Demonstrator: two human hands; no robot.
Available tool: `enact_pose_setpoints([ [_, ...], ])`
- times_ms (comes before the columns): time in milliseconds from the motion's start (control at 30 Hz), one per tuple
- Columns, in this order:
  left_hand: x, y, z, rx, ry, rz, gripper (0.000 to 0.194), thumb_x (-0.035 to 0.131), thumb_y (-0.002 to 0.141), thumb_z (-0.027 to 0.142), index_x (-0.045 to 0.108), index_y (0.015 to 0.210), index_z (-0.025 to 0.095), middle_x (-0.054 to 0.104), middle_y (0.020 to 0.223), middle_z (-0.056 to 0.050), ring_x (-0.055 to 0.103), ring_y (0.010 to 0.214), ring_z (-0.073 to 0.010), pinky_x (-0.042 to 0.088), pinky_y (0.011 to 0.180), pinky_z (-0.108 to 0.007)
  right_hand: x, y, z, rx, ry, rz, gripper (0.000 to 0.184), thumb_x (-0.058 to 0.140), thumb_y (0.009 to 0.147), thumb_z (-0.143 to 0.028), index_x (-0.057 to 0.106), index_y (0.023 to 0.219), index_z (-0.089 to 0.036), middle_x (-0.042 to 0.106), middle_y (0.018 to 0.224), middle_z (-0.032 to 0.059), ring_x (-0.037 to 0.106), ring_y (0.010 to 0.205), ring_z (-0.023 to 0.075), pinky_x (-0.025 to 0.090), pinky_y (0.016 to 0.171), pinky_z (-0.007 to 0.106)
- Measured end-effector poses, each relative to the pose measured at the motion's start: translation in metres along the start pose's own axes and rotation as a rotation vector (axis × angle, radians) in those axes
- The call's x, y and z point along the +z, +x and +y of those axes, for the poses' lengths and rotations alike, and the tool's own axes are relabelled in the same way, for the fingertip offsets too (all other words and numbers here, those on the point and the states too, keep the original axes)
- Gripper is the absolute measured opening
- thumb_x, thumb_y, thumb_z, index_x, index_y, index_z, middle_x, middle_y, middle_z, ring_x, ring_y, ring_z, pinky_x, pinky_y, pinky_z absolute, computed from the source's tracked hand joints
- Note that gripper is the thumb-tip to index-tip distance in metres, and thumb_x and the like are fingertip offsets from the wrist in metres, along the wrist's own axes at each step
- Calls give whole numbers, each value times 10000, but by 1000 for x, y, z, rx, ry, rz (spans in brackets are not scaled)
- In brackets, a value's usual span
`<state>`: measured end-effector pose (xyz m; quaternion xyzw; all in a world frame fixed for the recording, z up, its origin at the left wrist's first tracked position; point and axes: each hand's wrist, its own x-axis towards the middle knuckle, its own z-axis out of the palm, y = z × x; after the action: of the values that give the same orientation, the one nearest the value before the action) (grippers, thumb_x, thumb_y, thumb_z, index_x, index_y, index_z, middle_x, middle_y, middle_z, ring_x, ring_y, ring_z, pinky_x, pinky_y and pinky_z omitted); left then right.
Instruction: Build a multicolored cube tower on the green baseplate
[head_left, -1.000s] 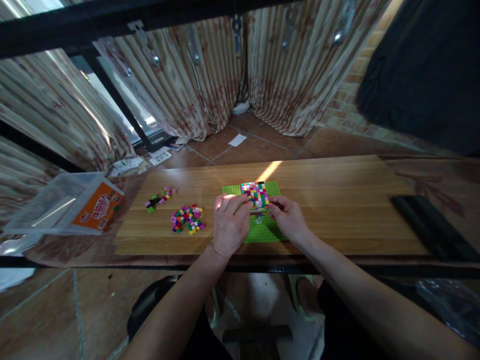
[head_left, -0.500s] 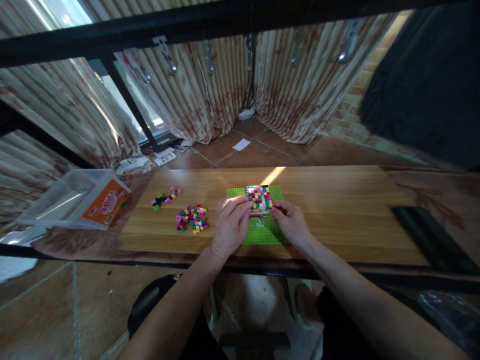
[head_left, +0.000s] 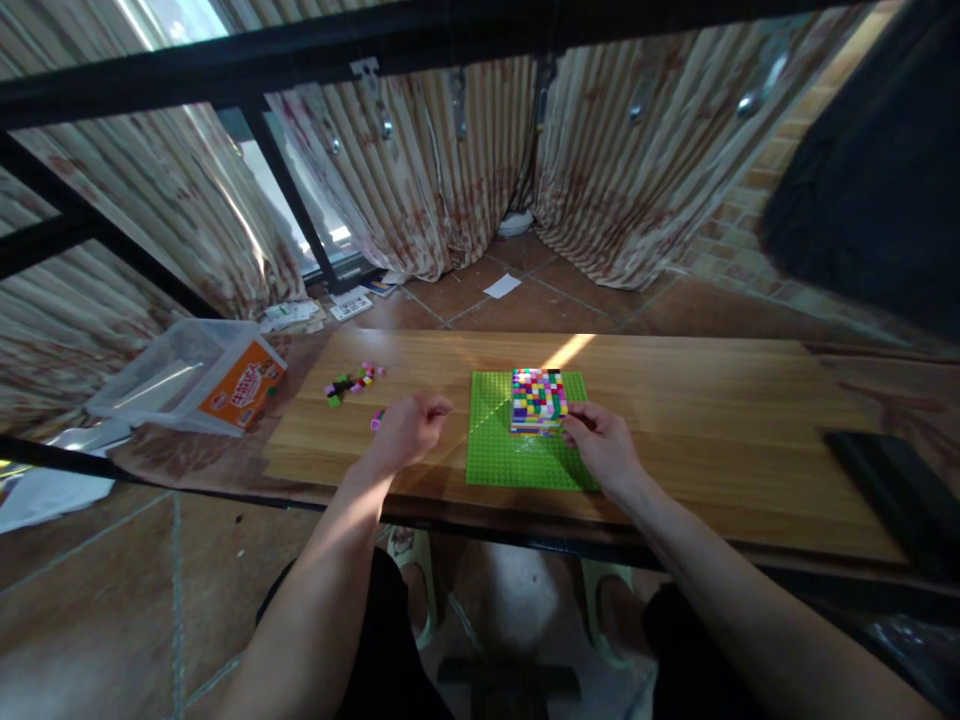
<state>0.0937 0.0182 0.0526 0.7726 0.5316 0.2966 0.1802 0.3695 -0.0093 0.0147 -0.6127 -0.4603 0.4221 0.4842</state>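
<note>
A multicoloured block of small toy building bricks (head_left: 538,398) stands on a green studded baseplate (head_left: 495,465). At the block's right side is my right hand (head_left: 604,450), its thumb and forefinger closed together against the lower right edge. My left hand (head_left: 409,432) is off the baseplate, to its left, over the spot of the loose brick pile. Its fingers are curled, and whether anything is in them is hidden. Just left of it a pink brick (head_left: 376,421) shows; the hand covers most of the pile.
A smaller group of loose bricks (head_left: 351,386) lies on the wooden tabletop (head_left: 712,420) at the far left. Beyond the table's left end stands a clear plastic box (head_left: 169,375) with an orange label. A dark flat object (head_left: 892,490) lies at the right end.
My left hand has left the block and moved left over the loose brick pile. My right hand stays at the block's right side. The view has shifted slightly left.
</note>
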Motion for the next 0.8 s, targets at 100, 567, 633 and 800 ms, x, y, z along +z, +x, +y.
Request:
enact_pose_setpoints([
  [100, -12, -5, -7, -4, 7, -167, 190, 537, 734, 128, 710, 782, 192, 726, 764, -38, 655, 712, -161, 505, 686, -274, 0, 0, -2, 22, 19, 16, 331, 637, 635, -431, 688, 816, -158, 643, 617, 19, 538, 535, 142, 437, 516, 267],
  [567, -23, -16, -18, -94, 212, -225, 139, 613, 699, 154, 729, 739, 219, 721, 759, -34, 637, 694, -172, 456, 638, -267, 0, 1, -1, 29, 12, 7, 312, 648, 639, -405, 687, 826, -159, 658, 641, 23, 534, 527, 137, 437, 503, 264],
  [633, -21, -13, -12, -101, 287, -283, 112, 610, 727, 189, 714, 694, 214, 704, 724, -32, 630, 701, -176, 439, 646, -271, 0, 1, 0, 32, 11, 13, 328, 660, 635, -422, 685, 827, -157, 661, 640, 22, 535, 523, 137, 437, 502, 263],
  [800, -20, -7, 1, -134, 385, -389, 196, 536, 792, 190, 697, 679, 198, 697, 747, -43, 631, 741, -178, 436, 704, -290, 0, 2, 1, 28, 25, 14, 332, 664, 627, -429, 681, 807, -151, 664, 651, 26, 529, 523, 130, 435, 510, 258],
])
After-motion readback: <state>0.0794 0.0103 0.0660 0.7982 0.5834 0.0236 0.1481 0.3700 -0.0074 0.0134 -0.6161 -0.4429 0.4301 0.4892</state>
